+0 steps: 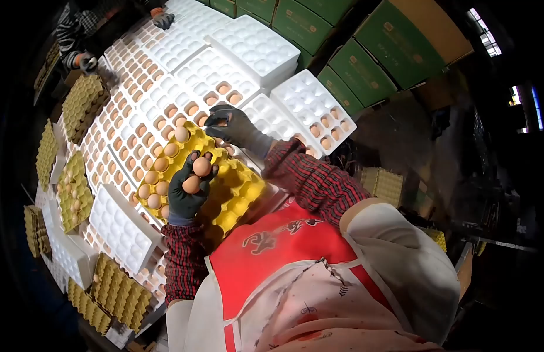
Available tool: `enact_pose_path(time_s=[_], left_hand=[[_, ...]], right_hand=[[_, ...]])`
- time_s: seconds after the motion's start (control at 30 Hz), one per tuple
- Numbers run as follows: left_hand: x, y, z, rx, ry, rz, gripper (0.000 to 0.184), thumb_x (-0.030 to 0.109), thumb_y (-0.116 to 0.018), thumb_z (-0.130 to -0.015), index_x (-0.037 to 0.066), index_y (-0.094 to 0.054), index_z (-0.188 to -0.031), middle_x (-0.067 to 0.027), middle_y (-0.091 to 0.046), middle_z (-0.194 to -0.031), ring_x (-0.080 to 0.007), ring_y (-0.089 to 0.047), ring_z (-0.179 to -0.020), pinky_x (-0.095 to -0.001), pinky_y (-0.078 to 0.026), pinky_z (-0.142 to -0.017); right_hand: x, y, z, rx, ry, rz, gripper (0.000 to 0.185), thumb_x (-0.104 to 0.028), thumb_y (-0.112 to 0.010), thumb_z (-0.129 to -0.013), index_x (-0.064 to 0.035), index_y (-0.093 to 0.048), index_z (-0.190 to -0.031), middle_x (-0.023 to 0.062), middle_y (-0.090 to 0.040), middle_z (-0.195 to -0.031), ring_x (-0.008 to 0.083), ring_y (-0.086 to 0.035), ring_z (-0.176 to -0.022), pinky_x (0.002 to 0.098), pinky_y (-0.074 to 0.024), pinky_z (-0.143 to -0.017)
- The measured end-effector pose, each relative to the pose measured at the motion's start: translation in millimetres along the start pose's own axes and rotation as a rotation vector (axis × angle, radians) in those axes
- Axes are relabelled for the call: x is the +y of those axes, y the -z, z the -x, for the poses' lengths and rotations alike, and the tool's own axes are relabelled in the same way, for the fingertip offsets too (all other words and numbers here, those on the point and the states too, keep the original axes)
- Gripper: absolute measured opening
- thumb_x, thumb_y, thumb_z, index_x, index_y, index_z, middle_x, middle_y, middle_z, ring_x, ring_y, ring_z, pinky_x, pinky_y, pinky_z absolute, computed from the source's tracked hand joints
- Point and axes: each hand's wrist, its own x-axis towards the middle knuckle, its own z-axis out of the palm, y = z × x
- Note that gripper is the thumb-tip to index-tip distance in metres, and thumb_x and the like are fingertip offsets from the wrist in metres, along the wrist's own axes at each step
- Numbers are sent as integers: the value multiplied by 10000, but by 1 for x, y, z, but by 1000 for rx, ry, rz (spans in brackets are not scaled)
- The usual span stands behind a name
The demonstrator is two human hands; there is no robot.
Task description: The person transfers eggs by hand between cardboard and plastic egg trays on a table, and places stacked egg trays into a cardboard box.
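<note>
My left hand (186, 198), in a dark glove, is turned palm up with its fingers curled around two brown eggs (201, 166). It is above a yellow egg tray (240, 190), whose far left side holds several eggs (160, 165) while its near right cups are bare. My right hand (238, 127), gloved too, reaches over the tray's far edge to the white foam trays (157, 105). Its fingers are bent and close together; whether an egg is between them I cannot make out. Brown eggs sit in many of the foam cups around it.
Stacked white foam trays (254, 47) stand at the back and a foam tray (313, 108) at right. Green boxes (363, 73) are piled behind. Yellow trays (119, 293) line the left side. Another person's gloved hands (162, 19) are at the far left end.
</note>
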Motion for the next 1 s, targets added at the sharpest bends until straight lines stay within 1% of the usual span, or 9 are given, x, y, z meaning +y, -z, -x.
enact_pose_path(time_s=[0.07, 0.1, 0.17, 0.27, 0.3, 0.43, 0.63, 0.83, 1.0], left_hand=[[-14, -12, 1, 12, -276, -987, 508, -143, -560, -891, -13, -541, -1381, -136, -610, -1369, -285, -562, -1323, -411, -521, -1055], [-12, -28, -6, 71, -120, -854, 451, -67, -599, -895, -27, -574, -1344, -126, -645, -1284, -241, -594, -1249, -386, -517, -1022], [-19, -72, -30, 339, 319, -280, 398, 71, -669, -895, -49, -633, -1274, -110, -688, -1152, -182, -644, -1109, -345, -510, -965], [-79, -72, -73, 146, -5, -1412, 457, 327, -642, -911, 21, -643, -1251, -163, -725, -1069, -294, -711, -887, -369, -554, -801], [-96, -78, -90, 202, 77, -1692, 403, 191, -705, -864, 58, -662, -1242, -117, -733, -1024, -226, -716, -859, -342, -565, -777], [-152, -27, -124, 15, 403, -2116, 258, 214, -616, -882, 107, -689, -1105, -151, -705, -1032, -374, -686, -954, -455, -554, -824], [-132, -22, -157, 412, -122, -2094, 334, 190, -623, -903, 85, -643, -1219, -176, -641, -1203, -397, -627, -1065, -465, -516, -925], [-170, 17, -154, 296, 136, -2241, 668, 333, -635, -889, 166, -436, -1505, -236, -390, -1547, -486, -314, -1430, -594, -231, -1189], [-77, -66, -91, 589, -155, -1805, 279, 160, -661, -875, 63, -689, -1135, -178, -670, -1158, -378, -641, -1040, -436, -524, -877]], right_hand=[[-1, 48, 45, 27, -239, -176, 365, -199, -737, -880, -53, -690, -1211, 53, -717, -1027, 157, -663, -930, 316, -537, -850], [-2, 80, 66, 36, -534, -367, 428, -200, -736, -883, -76, -665, -1286, 51, -717, -1064, 142, -653, -960, 310, -532, -857], [26, 138, 109, 213, -484, -191, 467, -253, -737, -883, -87, -639, -1309, 80, -726, -1046, 203, -683, -961, 342, -542, -852], [48, 150, 107, 133, -160, 684, 425, -235, -717, -881, -89, -646, -1274, 131, -722, -1071, 304, -694, -949, 404, -553, -825], [54, 150, 99, 46, -54, 838, 387, -282, -736, -858, -114, -657, -1197, 162, -686, -1095, 362, -674, -962, 453, -554, -816], [55, 143, 91, -8, -23, 893, 323, -312, -682, -928, -120, -628, -1182, 150, -620, -1105, 360, -655, -970, 469, -542, -822], [85, 105, 89, -133, 370, 861, 394, -204, -606, -955, -41, -585, -1313, 153, -604, -1295, 345, -553, -1186, 466, -427, -1040], [78, 112, 76, 42, 165, 409, 442, -206, -602, -945, -5, -571, -1337, 219, -604, -1323, 392, -560, -1224, 480, -427, -1067], [16, 61, 6, -54, 343, 251, 487, -121, -690, -891, -36, -576, -1357, 200, -622, -1327, 396, -569, -1227, 449, -461, -1057]])
